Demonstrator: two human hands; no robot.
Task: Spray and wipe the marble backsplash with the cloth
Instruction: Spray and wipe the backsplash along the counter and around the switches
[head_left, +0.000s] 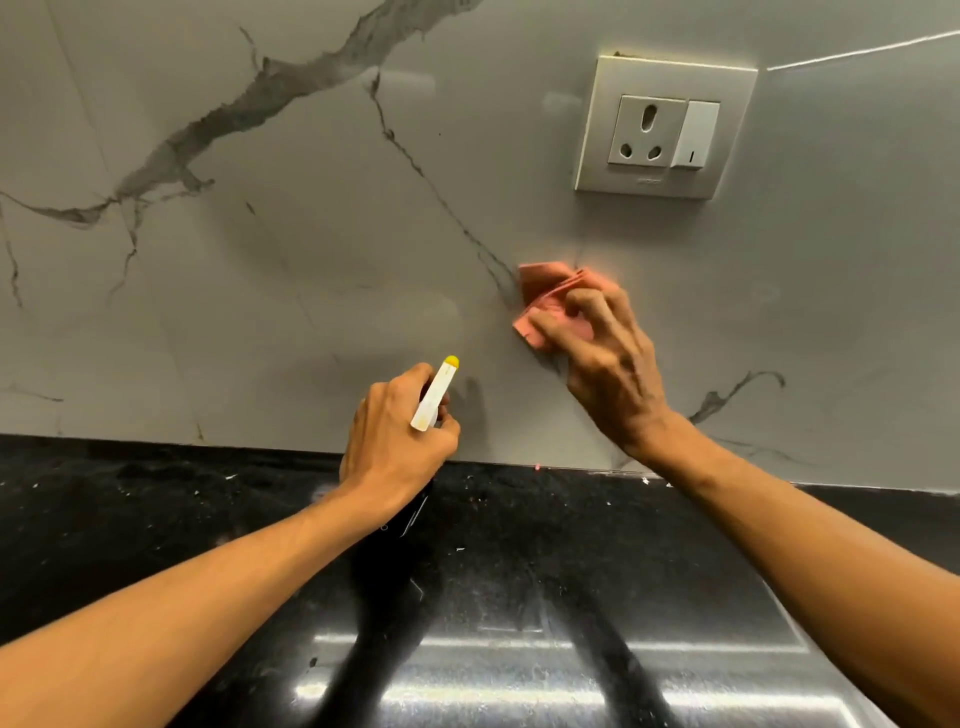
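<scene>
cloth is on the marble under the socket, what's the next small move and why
Probably drag the pink cloth sideways along the backsplash, staying below the socket. The right hand grips it against the marble, while the left hand holds the spray bottle lower down, not aimed at that patch.

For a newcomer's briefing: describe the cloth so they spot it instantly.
Start at the veined marble backsplash above the black counter and find the white wall socket. Below it, the right hand holds a folded cloth to the marble. It is the only pink thing; the left hand's spray bottle is white with a yellow tip.
</scene>
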